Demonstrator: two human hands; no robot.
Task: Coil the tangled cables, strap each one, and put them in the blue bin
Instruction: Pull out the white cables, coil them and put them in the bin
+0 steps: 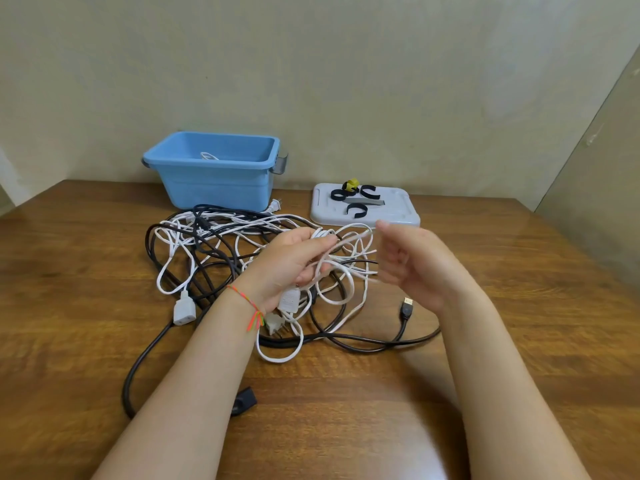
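A tangle of white and black cables (pixel 214 244) lies on the wooden table in front of the blue bin (pixel 214 181). My left hand (pixel 291 261) grips a bunch of white cable loops (pixel 346 271) lifted above the pile. My right hand (pixel 415 265) hovers just to their right, blurred, fingers loosely spread, close to the white strands; whether it touches them I cannot tell. A coiled white cable (pixel 209 156) shows inside the bin. Black straps (pixel 356 209) and a yellow one (pixel 352 184) lie on a grey lid (pixel 398 216).
A white socket end (pixel 183 311) and white plug (pixel 275 322) lie near my left wrist. A black USB plug (pixel 408 306) points up at the right of the pile. A thick black cable (pixel 138 368) runs toward the table's front. Walls close the back and right.
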